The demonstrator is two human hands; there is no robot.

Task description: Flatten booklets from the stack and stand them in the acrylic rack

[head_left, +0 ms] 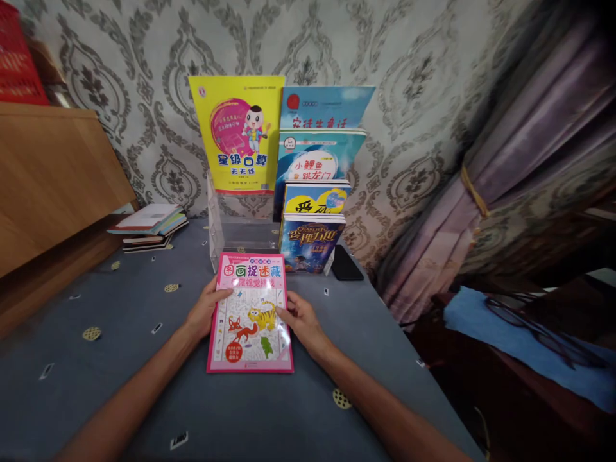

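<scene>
A pink picture book [250, 314] with a tiger and a fox on its cover is held just above the grey-blue tabletop [120, 333], in front of a clear tiered book stand [219, 221]. My left hand [205, 311] grips its left edge, thumb on the cover. My right hand [301, 321] grips its right edge the same way. On the stand's left column a yellow workbook [235, 135] stands at the top tier. The right column holds several blue books [312, 192], one per tier.
A small stack of books [149, 226] lies at the back left beside a wooden cabinet [48, 179]. A black phone [346, 263] lies right of the stand. Purple curtains [505, 160] hang at the right, past the table edge.
</scene>
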